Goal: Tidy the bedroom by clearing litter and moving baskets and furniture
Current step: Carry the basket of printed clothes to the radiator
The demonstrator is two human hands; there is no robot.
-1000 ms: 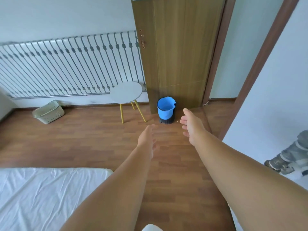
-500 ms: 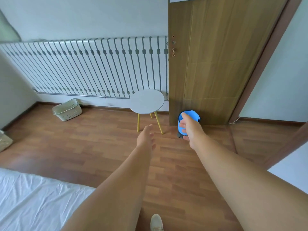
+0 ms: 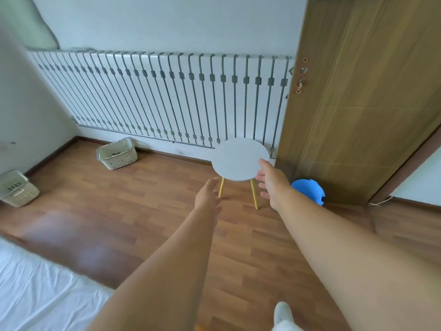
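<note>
Your view has swung left over the last second: the blue bucket (image 3: 310,191), which your right hand (image 3: 272,185) was reaching toward, now sits off to the right at the foot of the wooden door (image 3: 358,103). The small round table (image 3: 241,158) now lies straight ahead, standing on the floor against the railing (image 3: 167,96). Your right hand overlaps the table's near right edge, fingers spread and loose, holding nothing; whether it touches the top I cannot tell. Your left hand (image 3: 207,194) reaches out below the near left edge, fingers straight, empty. This looks like a switch to moving the furniture. Two baskets (image 3: 118,152) (image 3: 16,187) wait along the wall to the left.
</note>
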